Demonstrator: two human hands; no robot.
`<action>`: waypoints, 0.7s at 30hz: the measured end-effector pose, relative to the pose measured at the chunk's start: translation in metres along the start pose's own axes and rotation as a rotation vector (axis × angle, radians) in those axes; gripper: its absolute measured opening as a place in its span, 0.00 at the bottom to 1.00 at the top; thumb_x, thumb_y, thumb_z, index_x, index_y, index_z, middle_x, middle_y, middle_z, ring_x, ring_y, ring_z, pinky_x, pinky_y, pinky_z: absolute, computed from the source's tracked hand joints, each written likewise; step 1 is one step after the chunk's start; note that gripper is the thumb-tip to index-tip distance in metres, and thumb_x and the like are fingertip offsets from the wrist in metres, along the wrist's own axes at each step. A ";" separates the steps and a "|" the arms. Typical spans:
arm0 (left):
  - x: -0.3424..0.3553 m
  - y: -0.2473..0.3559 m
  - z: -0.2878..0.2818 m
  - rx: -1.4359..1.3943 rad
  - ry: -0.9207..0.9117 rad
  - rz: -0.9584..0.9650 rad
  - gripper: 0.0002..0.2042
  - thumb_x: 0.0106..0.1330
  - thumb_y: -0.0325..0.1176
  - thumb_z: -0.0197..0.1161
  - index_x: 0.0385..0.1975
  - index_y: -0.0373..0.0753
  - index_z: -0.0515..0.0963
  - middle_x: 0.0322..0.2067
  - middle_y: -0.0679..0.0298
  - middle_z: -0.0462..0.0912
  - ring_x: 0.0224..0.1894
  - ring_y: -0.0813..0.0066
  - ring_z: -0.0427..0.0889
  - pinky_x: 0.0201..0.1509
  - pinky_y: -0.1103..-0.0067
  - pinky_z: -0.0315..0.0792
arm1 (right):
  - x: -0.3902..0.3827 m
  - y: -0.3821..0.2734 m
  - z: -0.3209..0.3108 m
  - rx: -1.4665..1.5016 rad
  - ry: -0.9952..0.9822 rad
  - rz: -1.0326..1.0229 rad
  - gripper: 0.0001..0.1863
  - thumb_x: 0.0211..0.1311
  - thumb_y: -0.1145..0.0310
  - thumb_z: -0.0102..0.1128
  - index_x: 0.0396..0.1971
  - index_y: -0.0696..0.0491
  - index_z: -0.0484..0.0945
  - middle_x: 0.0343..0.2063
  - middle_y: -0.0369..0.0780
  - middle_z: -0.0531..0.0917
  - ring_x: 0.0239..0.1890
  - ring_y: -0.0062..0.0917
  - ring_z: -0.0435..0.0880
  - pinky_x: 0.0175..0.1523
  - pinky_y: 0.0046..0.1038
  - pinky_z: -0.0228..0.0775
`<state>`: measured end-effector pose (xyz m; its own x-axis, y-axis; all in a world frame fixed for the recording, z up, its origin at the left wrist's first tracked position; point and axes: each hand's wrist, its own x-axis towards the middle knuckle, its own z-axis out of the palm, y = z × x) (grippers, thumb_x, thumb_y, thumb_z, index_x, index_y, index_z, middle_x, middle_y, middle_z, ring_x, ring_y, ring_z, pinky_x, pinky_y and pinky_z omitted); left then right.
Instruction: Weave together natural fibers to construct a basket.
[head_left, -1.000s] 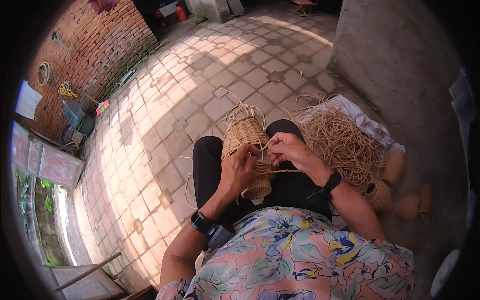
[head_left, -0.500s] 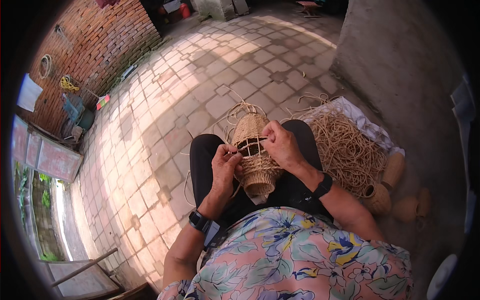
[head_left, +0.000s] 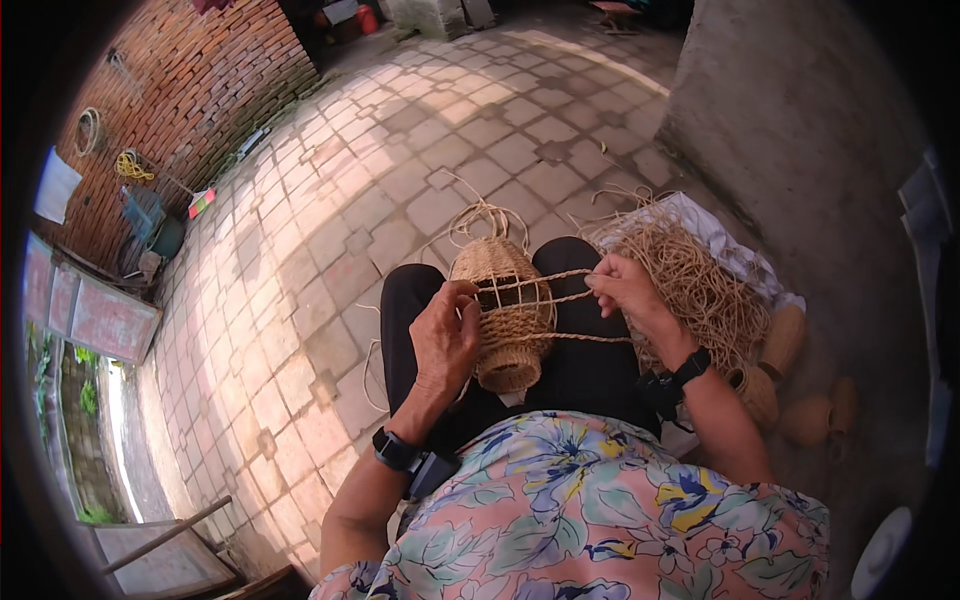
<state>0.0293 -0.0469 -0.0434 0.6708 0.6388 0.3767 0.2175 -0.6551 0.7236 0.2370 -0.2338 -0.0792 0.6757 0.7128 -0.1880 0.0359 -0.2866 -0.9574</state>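
A woven straw basket lies between my knees, its round collar toward me. Bare upright ribs show in a gap around its middle, between woven bands. My left hand is closed at the basket's left side, fingertips at the gap's edge. Out to the right, my right hand pinches a twisted straw cord, which runs in taut strands from the gap. Lower down, another length of cord stretches right from the woven band across my thigh. What lies under my left fingers is hidden.
A big heap of loose straw cord lies on a white sack to the right. Several small woven pieces sit beside it, near a grey wall. Loose cord ends trail over the paving beyond the basket.
My right hand has moved from the basket's gap out to the right, drawing the cord taut. The left hand stays at the basket's left side, slightly higher.
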 end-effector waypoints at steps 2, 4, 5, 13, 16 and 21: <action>0.005 0.004 0.005 -0.019 -0.188 0.073 0.09 0.59 0.27 0.56 0.40 0.40 0.74 0.25 0.57 0.82 0.27 0.61 0.83 0.33 0.73 0.75 | 0.002 -0.005 0.004 0.513 -0.197 0.134 0.07 0.60 0.69 0.61 0.30 0.55 0.74 0.25 0.35 0.78 0.23 0.15 0.77 0.28 0.19 0.75; 0.012 0.011 0.010 -0.040 -0.240 0.048 0.10 0.59 0.28 0.55 0.40 0.39 0.76 0.25 0.56 0.82 0.29 0.59 0.83 0.35 0.72 0.75 | 0.005 -0.014 0.016 0.534 -0.234 0.167 0.08 0.60 0.68 0.61 0.32 0.55 0.73 0.26 0.35 0.78 0.24 0.15 0.78 0.28 0.19 0.77; 0.016 0.012 0.011 -0.041 -0.312 -0.020 0.11 0.58 0.28 0.55 0.40 0.39 0.76 0.25 0.55 0.82 0.28 0.60 0.83 0.35 0.72 0.75 | 0.007 -0.018 0.025 0.542 -0.248 0.152 0.07 0.60 0.69 0.61 0.31 0.55 0.73 0.26 0.35 0.78 0.24 0.15 0.78 0.28 0.19 0.77; 0.025 0.002 0.016 -0.321 -0.449 -0.434 0.11 0.56 0.29 0.58 0.39 0.39 0.77 0.24 0.60 0.83 0.23 0.77 0.80 0.29 0.79 0.74 | 0.017 -0.014 0.088 -0.330 0.154 -0.327 0.07 0.53 0.71 0.61 0.27 0.56 0.73 0.19 0.40 0.79 0.23 0.27 0.82 0.27 0.29 0.72; 0.020 0.004 0.017 -0.431 -0.385 -0.530 0.09 0.57 0.28 0.59 0.37 0.38 0.76 0.24 0.63 0.82 0.21 0.80 0.78 0.25 0.81 0.71 | 0.016 -0.018 0.096 -0.437 0.232 -0.340 0.08 0.51 0.72 0.60 0.29 0.55 0.71 0.22 0.44 0.80 0.27 0.39 0.83 0.32 0.37 0.72; 0.008 -0.004 0.014 -0.776 -0.199 -0.574 0.06 0.61 0.27 0.58 0.37 0.41 0.70 0.25 0.64 0.80 0.17 0.85 0.70 0.20 0.87 0.64 | 0.021 -0.032 0.107 -0.507 0.311 -0.361 0.11 0.49 0.74 0.57 0.34 0.54 0.68 0.21 0.45 0.80 0.28 0.48 0.80 0.34 0.43 0.71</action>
<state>0.0441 -0.0449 -0.0516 0.7313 0.6512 -0.2031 0.0693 0.2252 0.9718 0.1711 -0.1416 -0.0761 0.7334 0.6253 0.2669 0.5865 -0.3834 -0.7134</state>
